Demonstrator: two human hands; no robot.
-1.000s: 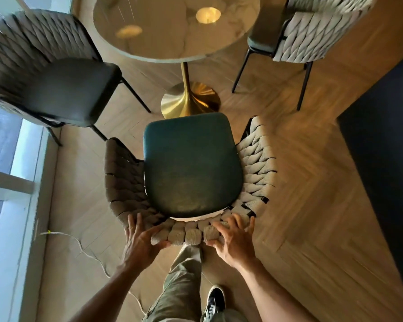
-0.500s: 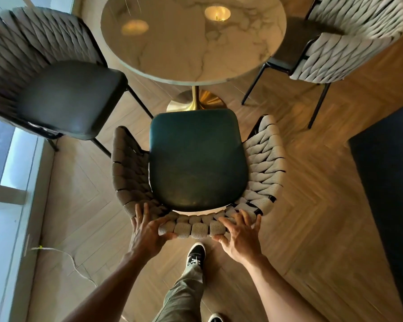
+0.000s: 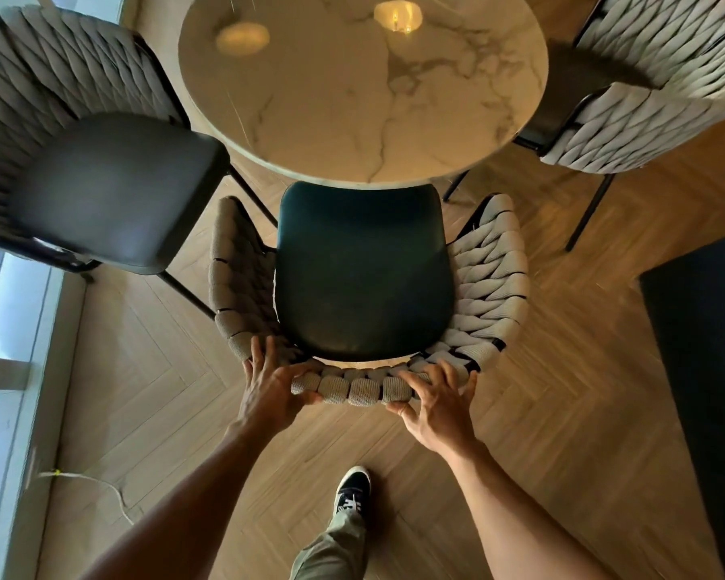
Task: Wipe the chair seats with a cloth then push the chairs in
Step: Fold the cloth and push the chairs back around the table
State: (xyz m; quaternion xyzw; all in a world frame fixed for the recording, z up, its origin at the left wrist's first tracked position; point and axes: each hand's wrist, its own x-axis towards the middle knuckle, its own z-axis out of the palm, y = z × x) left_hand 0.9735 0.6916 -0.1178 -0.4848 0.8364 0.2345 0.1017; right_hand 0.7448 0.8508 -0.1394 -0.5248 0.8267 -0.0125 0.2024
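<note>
A chair with a dark green seat (image 3: 363,270) and a woven beige rope back (image 3: 365,389) stands right in front of me. Its seat's front edge meets the rim of the round marble table (image 3: 361,77). My left hand (image 3: 268,391) grips the left part of the rope back, thumb under the top rail. My right hand (image 3: 440,403) grips the right part of the same rail, fingers curled over it. No cloth is in sight.
A second chair with a black seat (image 3: 114,190) stands at the left, angled toward the table. A third woven chair (image 3: 653,90) sits at the upper right. A dark rug (image 3: 704,370) lies right; a window and a thin cable (image 3: 89,481) lie left. My shoe (image 3: 352,489) steps forward.
The green-seated chair has slid forward until its seat reaches the table's rim, and the gold table base is now hidden. Both hands stayed on the back rail, and I stepped closer.
</note>
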